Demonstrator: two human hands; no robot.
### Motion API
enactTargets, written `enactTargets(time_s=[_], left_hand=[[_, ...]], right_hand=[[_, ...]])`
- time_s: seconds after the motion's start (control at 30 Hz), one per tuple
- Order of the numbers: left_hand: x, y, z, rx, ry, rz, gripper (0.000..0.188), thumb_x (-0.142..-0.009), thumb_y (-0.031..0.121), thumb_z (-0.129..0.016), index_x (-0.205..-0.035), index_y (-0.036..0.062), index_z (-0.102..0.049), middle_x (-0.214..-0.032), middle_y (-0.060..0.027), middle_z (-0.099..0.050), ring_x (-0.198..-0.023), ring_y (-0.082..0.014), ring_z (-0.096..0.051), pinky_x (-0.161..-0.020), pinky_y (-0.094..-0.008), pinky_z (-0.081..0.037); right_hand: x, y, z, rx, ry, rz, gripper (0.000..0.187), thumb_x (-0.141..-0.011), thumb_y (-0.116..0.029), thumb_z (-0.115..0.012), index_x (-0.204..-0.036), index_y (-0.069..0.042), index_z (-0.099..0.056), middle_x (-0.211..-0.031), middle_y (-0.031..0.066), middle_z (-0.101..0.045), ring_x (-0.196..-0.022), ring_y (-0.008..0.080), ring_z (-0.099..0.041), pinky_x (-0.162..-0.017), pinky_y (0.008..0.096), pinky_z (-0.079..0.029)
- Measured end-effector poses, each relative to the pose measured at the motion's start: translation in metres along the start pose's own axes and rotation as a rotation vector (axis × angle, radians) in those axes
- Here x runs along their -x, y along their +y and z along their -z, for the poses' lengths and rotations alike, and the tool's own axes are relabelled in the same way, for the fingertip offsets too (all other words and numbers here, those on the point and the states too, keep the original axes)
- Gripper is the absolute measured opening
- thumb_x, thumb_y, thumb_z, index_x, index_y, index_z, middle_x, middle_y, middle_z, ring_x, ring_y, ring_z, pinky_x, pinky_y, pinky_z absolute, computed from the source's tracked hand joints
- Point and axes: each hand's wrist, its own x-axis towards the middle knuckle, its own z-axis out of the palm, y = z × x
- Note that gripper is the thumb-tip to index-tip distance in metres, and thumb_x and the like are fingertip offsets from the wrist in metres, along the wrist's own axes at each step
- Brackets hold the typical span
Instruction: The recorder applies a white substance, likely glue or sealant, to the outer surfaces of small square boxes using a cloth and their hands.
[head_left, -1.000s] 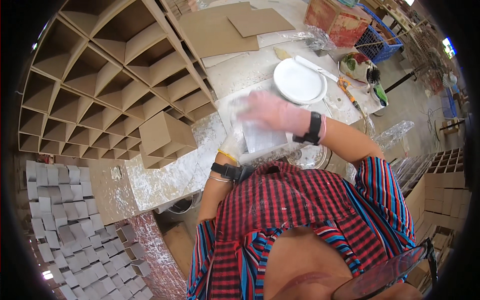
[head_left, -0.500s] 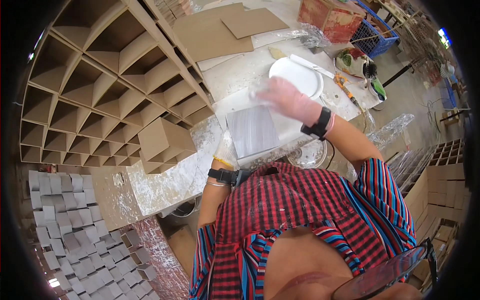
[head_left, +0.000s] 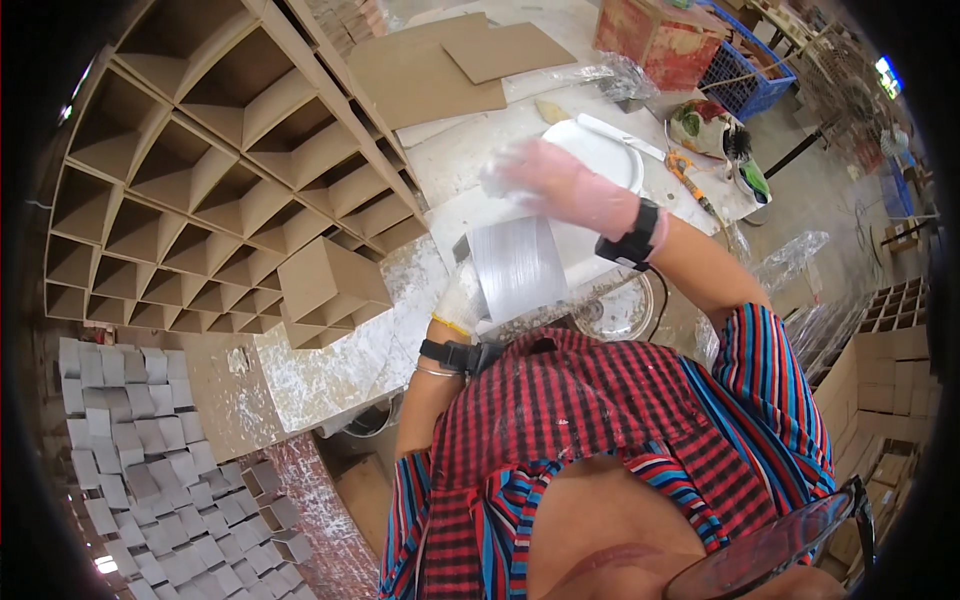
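Around a silvery-grey, streaked square panel (head_left: 520, 265) on the white-spattered worktable (head_left: 318, 372), we see a cream-gloved left hand (head_left: 461, 298) at its eight o'clock edge, fingers hidden, so we cannot tell its grip. At twelve, a pink-gloved right hand (head_left: 565, 190) stretches its blurred fingers; we cannot tell whether they hold anything. It blocks part of a round white plate (head_left: 608, 152) at one o'clock. An open-ended brown cardboard box (head_left: 345, 268) sits at nine, against a tall brown cardboard grid (head_left: 285, 98).

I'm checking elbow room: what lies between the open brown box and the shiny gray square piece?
From the brown box outward, the head view shows white-spattered tabletop, then the gloved left hand at the gray piece.
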Motion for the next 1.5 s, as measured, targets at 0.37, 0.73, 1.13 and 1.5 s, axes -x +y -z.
enactTargets(time_s=[0.37, 0.73, 1.13, 1.5], left_hand=[[-0.009, 0.001, 0.003, 0.496, -0.238, -0.142, 0.044, -0.09, 0.016, -0.053, -0.132, 0.0078, -0.044, -0.131, -0.0149, -0.051, -0.12, -0.0295, -0.051, -0.102, -0.0436, -0.043], [-0.021, 0.003, -0.014, 0.742, -0.419, -0.219, 0.026, -0.095, 0.024, -0.049, -0.114, 0.0072, -0.052, -0.108, -0.0053, -0.058, -0.099, -0.0174, -0.057, -0.089, -0.0325, -0.049], [-0.026, -0.005, -0.014, -0.822, 0.003, -0.654, 0.039, -0.1, 0.031, -0.037, -0.126, 0.0036, -0.048, -0.117, -0.0112, -0.056, -0.108, -0.0228, -0.055, -0.093, -0.0357, -0.046], [-0.023, 0.004, 0.011, 0.074, -0.581, -0.358, 0.047, -0.1, 0.036, -0.034, -0.131, 0.0022, -0.043, -0.125, -0.0165, -0.051, -0.114, -0.0303, -0.051, -0.095, -0.042, -0.047]], right_hand=[[-0.01, -0.019, 0.041, -0.434, 0.127, -0.419, 0.055, -0.08, -0.01, -0.063, -0.133, -0.005, -0.047, -0.129, 0.0172, -0.052, -0.121, 0.03, -0.05, -0.104, 0.0357, -0.036], [-0.005, -0.048, 0.003, -0.127, -0.083, -0.485, 0.052, -0.078, -0.02, -0.067, -0.128, -0.012, -0.052, -0.117, 0.0213, -0.055, -0.107, 0.0364, -0.055, -0.093, 0.0389, -0.045], [0.027, -0.042, -0.029, -0.087, 0.1, -0.093, 0.046, -0.074, -0.02, -0.071, -0.118, -0.012, -0.059, -0.103, 0.0185, -0.057, -0.095, 0.0336, -0.059, -0.082, 0.0404, -0.05], [0.017, -0.06, -0.014, -0.167, 0.019, 0.082, 0.041, -0.077, -0.016, -0.069, -0.117, -0.016, -0.06, -0.104, 0.0132, -0.058, -0.092, 0.0306, -0.059, -0.08, 0.0388, -0.051]])
